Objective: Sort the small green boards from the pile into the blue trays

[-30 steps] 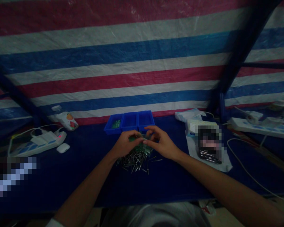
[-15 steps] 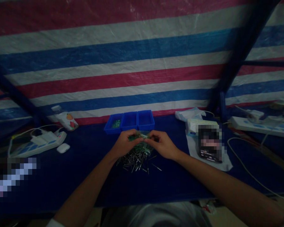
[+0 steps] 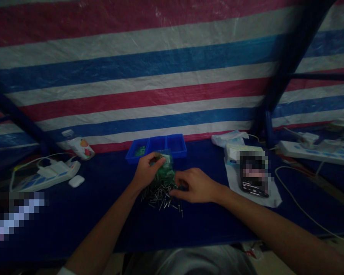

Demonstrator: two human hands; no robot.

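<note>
My left hand grips the upper part of a small clear plastic bag with green contents, thumb on top. The bag lies over the far side of a pile of thin silvery metal pins that look like rivets. My right hand is at the pile's right edge, thumb and fingers curled but apart. Its thumb tip is by the pins; whether it touches any is not clear. Behind the bag stands a blue three-compartment tray, with small green pieces in its left compartment.
To the left are a power strip, a white earbud case and a bottle. On the right, a phone rests on white paper beside a tissue pack, a cable and another power strip.
My right hand has let go of the bag and moved down and right to the pins. The left hand keeps the bag, which now hangs flatter over the pile.
</note>
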